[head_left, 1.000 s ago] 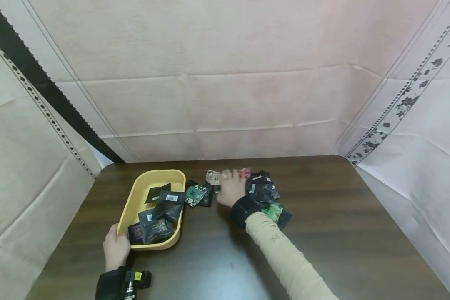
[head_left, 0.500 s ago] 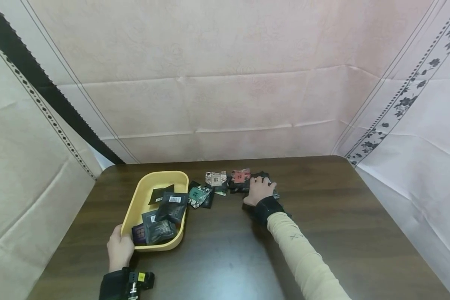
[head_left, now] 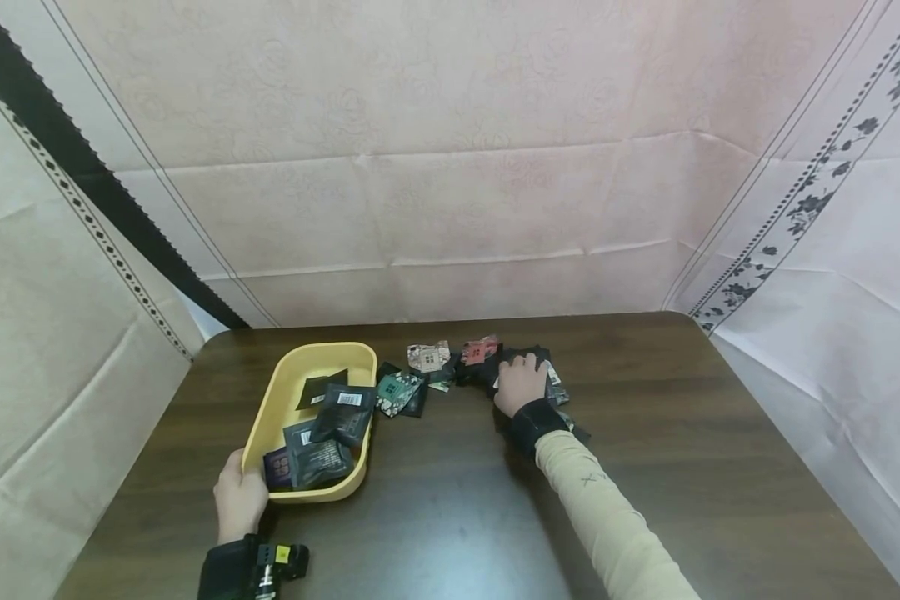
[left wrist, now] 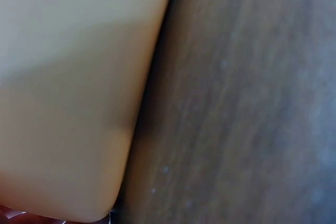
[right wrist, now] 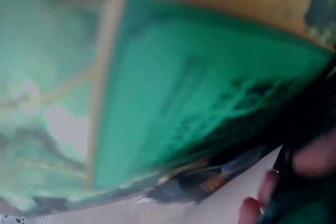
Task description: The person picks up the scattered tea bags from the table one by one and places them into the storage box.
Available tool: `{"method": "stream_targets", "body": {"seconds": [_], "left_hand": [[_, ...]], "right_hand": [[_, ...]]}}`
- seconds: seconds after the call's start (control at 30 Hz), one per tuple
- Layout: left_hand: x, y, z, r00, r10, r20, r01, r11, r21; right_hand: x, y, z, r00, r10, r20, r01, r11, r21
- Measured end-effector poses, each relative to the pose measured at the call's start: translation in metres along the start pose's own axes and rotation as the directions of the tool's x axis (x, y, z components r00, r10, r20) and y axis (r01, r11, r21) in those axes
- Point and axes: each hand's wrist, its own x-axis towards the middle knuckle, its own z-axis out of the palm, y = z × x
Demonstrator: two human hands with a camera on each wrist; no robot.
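Observation:
My left hand [head_left: 240, 498] grips the near left corner of a yellow plastic basket [head_left: 258, 417], whose smooth wall [left wrist: 68, 119] fills the left of the left wrist view. Inside the basket lie several small sealed packets, mostly black, among them one with a white barcode label [head_left: 345, 414] and a purple one [head_left: 277, 469]. Over the right-hand heap, my right hand [head_left: 521, 385] has its fingers curled at a black packet [head_left: 492, 375], partly hidden by the hand. A blurred green printed packet [right wrist: 210, 87] is close to the right wrist camera, with fingertips [right wrist: 250, 209] beyond it.
Between basket and heap lie a teal patterned packet [head_left: 397, 392], a pale one [head_left: 429, 357] and a red-labelled one [head_left: 480, 350]. More packets [head_left: 558, 392] stick out right of the right hand. The brown wooden table [head_left: 435, 500] meets a pale cloth backdrop [head_left: 450, 233] behind.
My right hand has moved right from the pale and red packets to the black heap, where packets have shifted slightly. The left hand and basket have moved slightly right in view.

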Motion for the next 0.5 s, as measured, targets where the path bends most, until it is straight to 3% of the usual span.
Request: {"method": "stream_targets", "body": {"seconds": [0.1, 0.33, 0.5], "left_hand": [[0.001, -0.001, 0.0, 1.0, 0.001, -0.001, -0.001, 1.0, 0.0], [0.002, -0.002, 0.0, 1.0, 0.025, -0.003, -0.025, 1.0, 0.001], [0.003, -0.003, 0.001, 1.0, 0.024, -0.006, -0.024, 1.0, 0.002]], "right_hand": [[0.0, 0.001, -0.003, 0.999, 0.028, -0.022, -0.028, 0.999, 0.019], [0.0, 0.002, -0.012, 0.997, 0.071, 0.029, -0.072, 0.997, 0.029], [-0.003, -0.012, -0.025, 0.999, 0.035, 0.003, -0.035, 0.997, 0.072]]}}
